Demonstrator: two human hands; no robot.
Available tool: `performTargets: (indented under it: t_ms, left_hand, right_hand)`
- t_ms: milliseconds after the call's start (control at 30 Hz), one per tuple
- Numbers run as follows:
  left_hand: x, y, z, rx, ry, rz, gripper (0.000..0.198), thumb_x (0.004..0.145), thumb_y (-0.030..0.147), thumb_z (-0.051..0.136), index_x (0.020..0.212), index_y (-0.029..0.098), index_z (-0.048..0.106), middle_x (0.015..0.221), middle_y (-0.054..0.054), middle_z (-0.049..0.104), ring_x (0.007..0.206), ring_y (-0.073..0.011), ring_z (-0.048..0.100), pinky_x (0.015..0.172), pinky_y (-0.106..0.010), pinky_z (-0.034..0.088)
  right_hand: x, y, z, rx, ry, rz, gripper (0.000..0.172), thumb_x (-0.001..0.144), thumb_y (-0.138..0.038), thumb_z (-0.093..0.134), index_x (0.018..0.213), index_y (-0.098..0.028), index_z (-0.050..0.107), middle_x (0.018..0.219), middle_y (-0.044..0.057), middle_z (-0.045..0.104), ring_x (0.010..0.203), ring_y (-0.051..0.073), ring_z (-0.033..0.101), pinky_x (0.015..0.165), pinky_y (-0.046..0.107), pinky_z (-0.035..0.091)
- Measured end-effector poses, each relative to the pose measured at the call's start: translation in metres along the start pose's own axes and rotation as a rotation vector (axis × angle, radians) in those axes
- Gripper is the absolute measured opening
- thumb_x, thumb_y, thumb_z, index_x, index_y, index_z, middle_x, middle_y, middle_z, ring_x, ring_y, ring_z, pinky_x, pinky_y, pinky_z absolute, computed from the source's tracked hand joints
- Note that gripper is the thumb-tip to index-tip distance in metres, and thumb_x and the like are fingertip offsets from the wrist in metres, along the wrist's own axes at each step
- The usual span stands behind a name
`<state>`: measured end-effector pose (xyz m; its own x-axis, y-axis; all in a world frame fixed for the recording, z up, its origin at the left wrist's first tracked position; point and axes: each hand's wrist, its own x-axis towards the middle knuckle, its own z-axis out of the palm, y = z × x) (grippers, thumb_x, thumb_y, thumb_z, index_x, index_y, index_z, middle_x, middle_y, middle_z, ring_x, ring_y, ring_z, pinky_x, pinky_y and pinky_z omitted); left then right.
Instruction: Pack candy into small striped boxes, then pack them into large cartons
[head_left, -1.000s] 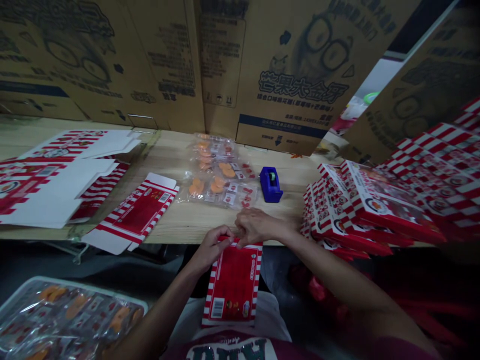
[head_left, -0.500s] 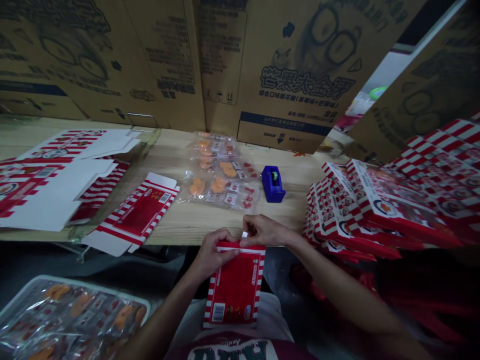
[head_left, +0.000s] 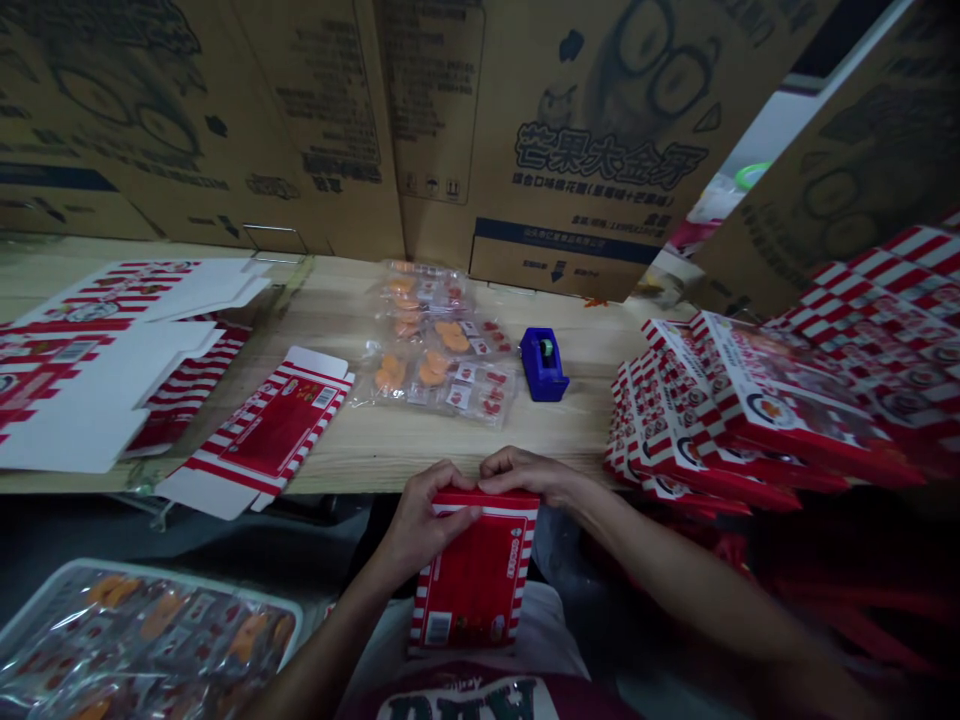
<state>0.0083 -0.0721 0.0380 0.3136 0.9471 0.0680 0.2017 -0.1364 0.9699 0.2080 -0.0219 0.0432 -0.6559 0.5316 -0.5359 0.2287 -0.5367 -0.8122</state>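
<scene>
A red box with striped red-and-white edges point(head_left: 478, 575) stands upright at my lap, just below the table's front edge, its printed panel with a barcode facing me. My left hand point(head_left: 426, 515) grips its upper left corner, the thumb lying across the panel and the fingers behind. At the upper right, my right hand point(head_left: 534, 474) is closed over the top edge, fingers bent and pressed on it. Both hands' fingertips nearly meet at the middle of that edge. What lies under the right fingers is hidden.
Clear packets of orange and red sweets point(head_left: 442, 345) lie mid-table beside a blue tape dispenser point(head_left: 544, 365). Flat cartons point(head_left: 97, 370) and a partly folded box point(head_left: 281, 430) are left; stacked filled boxes point(head_left: 780, 400) right. A packet-filled tray point(head_left: 296, 610) sits lower left. Large cardboard boxes point(head_left: 570, 240) line the back.
My right hand has come down from its raised pinch and now rests over the box's top edge. The small white piece under its fingers is no longer visible. My left hand keeps its grip.
</scene>
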Motion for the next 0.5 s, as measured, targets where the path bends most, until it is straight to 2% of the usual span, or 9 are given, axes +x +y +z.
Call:
performTargets:
  t_ms: [100,233,333,400,433,500]
  left_hand:
    - [-0.004,0.005,0.000,0.018,-0.006,-0.050,0.014,0.071,0.026,0.070,0.081,0.018,0.064,0.079,-0.001,0.066,0.075,-0.0170,0.059,0.071,-0.025,0.044]
    - [-0.012,0.010,0.000,-0.124,0.046,-0.206,0.039,0.061,0.031,0.078,0.095,0.019,0.063,0.076,0.002,0.063,0.067,-0.0150,0.056,0.062,-0.023,0.044]
    - [-0.018,0.017,-0.006,-0.227,0.008,-0.314,0.033,0.062,0.040,0.079,0.078,0.017,0.060,0.066,0.002,0.058,0.059,-0.0129,0.052,0.055,-0.022,0.042]
    - [-0.019,0.024,-0.012,-0.189,-0.039,-0.316,0.034,0.067,0.046,0.075,0.067,0.017,0.056,0.060,0.003,0.055,0.056,-0.0124,0.050,0.052,-0.021,0.040]
    - [-0.019,0.027,-0.014,-0.141,-0.065,-0.295,0.034,0.069,0.047,0.073,0.067,0.018,0.056,0.060,0.002,0.055,0.056,-0.0129,0.051,0.052,-0.021,0.041]
    - [-0.018,0.033,-0.016,-0.018,-0.124,-0.221,0.030,0.072,0.049,0.070,0.069,0.020,0.060,0.062,0.001,0.059,0.058,-0.0154,0.055,0.053,-0.023,0.044]
  right_hand:
    - [0.002,0.004,0.001,0.118,-0.017,0.044,0.044,0.054,-0.044,0.082,0.057,-0.016,0.048,0.048,-0.009,0.047,0.041,0.004,0.037,0.042,0.018,0.025]
    - [0.003,0.011,0.002,0.126,-0.044,-0.001,0.039,0.056,-0.043,0.081,0.056,-0.015,0.054,0.048,-0.008,0.047,0.041,0.004,0.038,0.044,0.018,0.028]
    - [-0.011,0.000,0.002,0.100,0.020,-0.069,0.041,0.061,-0.052,0.076,0.061,-0.014,0.059,0.053,-0.005,0.052,0.046,0.006,0.042,0.047,0.020,0.032]
    - [-0.030,-0.018,0.006,-0.045,0.104,-0.239,0.042,0.070,-0.057,0.068,0.074,-0.015,0.065,0.068,0.000,0.061,0.058,0.010,0.053,0.056,0.023,0.041]
    - [-0.041,-0.028,0.010,-0.205,0.140,-0.354,0.041,0.074,-0.056,0.066,0.082,-0.016,0.066,0.078,0.002,0.064,0.067,0.013,0.057,0.063,0.025,0.044]
    - [-0.063,-0.047,0.024,-0.704,0.191,-0.554,0.032,0.078,-0.047,0.066,0.093,-0.019,0.066,0.093,0.004,0.066,0.084,0.017,0.060,0.075,0.028,0.046]
